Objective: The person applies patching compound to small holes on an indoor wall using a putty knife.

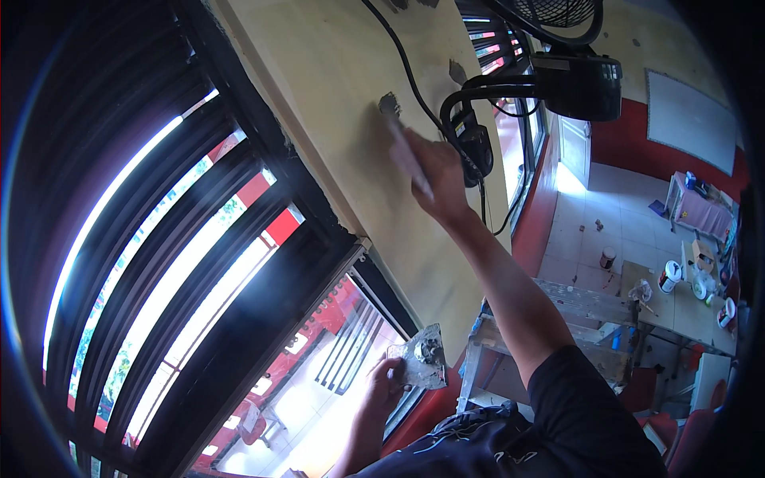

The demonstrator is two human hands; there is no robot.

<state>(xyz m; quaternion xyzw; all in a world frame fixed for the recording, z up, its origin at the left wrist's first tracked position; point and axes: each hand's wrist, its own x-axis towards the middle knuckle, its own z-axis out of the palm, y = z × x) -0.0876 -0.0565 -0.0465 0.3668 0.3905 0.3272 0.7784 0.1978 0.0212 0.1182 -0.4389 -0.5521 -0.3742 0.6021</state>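
My right hand is raised to the cream wall pillar, closed around a putty knife blurred by motion. Its far end reaches a dark grey patch on the pillar; whether it touches cannot be told. Low in front of me, my left hand pinches a flat metal plate between thumb and fingers. A lump of grey putty lies on that plate.
A black wall fan with hanging cables juts from the pillar beside my right hand. Dark window slats fill the left. A stepladder stands at right, near a table bearing tubs. Another grey patch marks the pillar.
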